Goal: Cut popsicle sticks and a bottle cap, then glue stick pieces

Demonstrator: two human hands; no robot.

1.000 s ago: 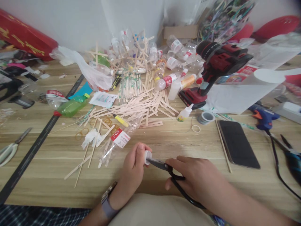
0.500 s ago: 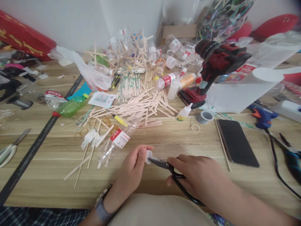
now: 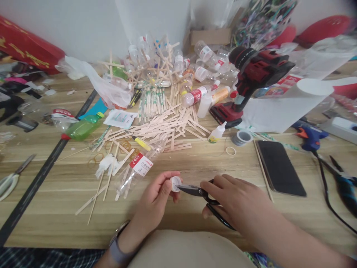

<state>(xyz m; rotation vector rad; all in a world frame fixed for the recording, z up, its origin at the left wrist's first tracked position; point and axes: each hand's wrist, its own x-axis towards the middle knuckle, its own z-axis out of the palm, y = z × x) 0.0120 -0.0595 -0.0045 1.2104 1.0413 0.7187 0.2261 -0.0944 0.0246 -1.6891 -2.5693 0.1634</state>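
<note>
Between the thumb and fingers of my left hand is a small white bottle cap, its hollow side facing right and up. My right hand grips black-handled scissors by the handles. Their blade tips reach into the hollow of the cap; whether they pierce it I cannot tell. Up and left of my left hand lies a clear plastic bottle with a red and white label. A pale ring rests on the table beyond my right hand.
A pile of wooden sticks spreads across the middle. Behind it stand several plastic bottles. A red and black drill, a glue bottle and a phone are to the right. White-handled scissors lie far left.
The cap has turned so its hollow side shows more to me. My right hand and the scissors have shifted slightly, with the handles a little higher.
</note>
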